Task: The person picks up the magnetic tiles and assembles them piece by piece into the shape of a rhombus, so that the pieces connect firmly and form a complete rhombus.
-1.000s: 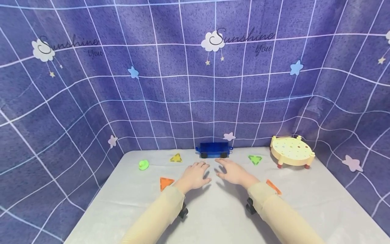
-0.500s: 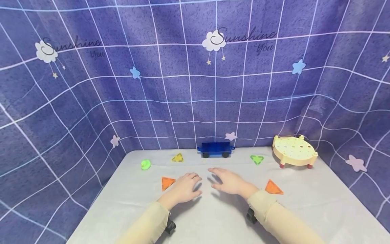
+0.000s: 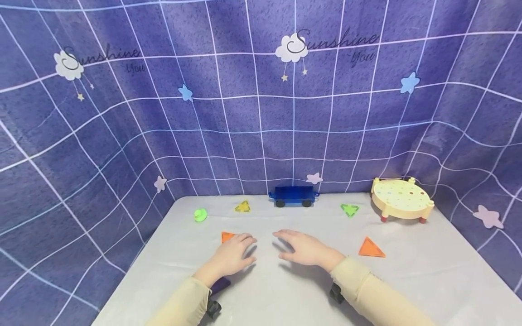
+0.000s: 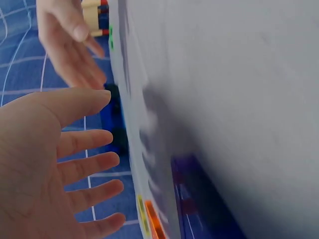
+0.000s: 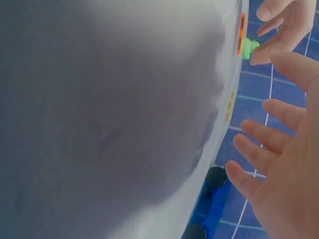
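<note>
My left hand [image 3: 230, 254] hovers over the grey table with fingers spread and nothing held. It partly covers an orange triangle tile [image 3: 226, 236]. Below its wrist, a dark purple tile [image 3: 220, 285] shows, mostly hidden by the sleeve; the left wrist view has this tile [image 4: 204, 204] close up, see-through. Facing it, my right hand [image 3: 305, 248] also floats above the table, fingers extended and thumb apart, holding nothing. Another orange triangle tile [image 3: 370, 248] lies to the right of that wrist. Beyond both hands stands a blue toy wagon [image 3: 294, 195] with black wheels.
Along the back lie a green toy duck [image 3: 200, 215], a yellow triangle tile [image 3: 243, 206] and a green triangle tile [image 3: 350, 209]. At the back right stands a cream, pegboard-like toy [image 3: 402, 199] with short legs. A blue gridded curtain [image 3: 244, 113] surrounds the table [image 3: 163, 280].
Both hands have drawn back from the blue wagon, the left one also moving left. The purple tile has come into sight by the left wrist, and the right orange tile is uncovered.
</note>
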### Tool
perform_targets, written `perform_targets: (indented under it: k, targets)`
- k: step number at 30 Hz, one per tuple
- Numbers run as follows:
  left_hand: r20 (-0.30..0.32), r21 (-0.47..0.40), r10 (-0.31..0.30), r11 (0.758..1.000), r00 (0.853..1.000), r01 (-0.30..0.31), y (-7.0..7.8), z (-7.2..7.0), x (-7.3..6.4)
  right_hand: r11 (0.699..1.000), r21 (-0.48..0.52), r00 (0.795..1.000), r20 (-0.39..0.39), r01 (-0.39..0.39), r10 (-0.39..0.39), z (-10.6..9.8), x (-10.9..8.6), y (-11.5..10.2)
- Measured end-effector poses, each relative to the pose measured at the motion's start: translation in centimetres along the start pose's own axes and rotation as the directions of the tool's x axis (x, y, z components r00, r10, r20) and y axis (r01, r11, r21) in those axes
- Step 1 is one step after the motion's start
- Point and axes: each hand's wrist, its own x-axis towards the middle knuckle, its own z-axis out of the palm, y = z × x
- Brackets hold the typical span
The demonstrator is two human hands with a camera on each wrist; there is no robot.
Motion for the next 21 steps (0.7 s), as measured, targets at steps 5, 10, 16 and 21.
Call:
perform_targets:
  k: [5,10,16,21]
  targets:
    - [-0.049,-0.055,-0.035,0.998,0.998,0.033,-1.7,-0.4,-1.1,0.999,-0.012,0.999,0.017,0.049,-0.049,0.6,0.1,-1.0]
    - [-0.086,-0.088,-0.083,0.993,0.993,0.075,-3.6,-0.8,-1.2,0.990,-0.016,0.989,0.057,0.141,-0.140,0.5,0.5,-1.8]
    - [-0.089,-0.136,-0.152,0.981,0.984,0.139,-5.4,-0.7,-1.7,0.970,-0.044,0.964,0.127,0.241,-0.234,1.0,1.1,-2.9]
    - [-0.086,-0.152,-0.188,0.973,0.978,0.174,-6.5,-0.3,-2.6,0.933,-0.055,0.921,0.185,0.357,-0.342,2.3,1.8,-4.3]
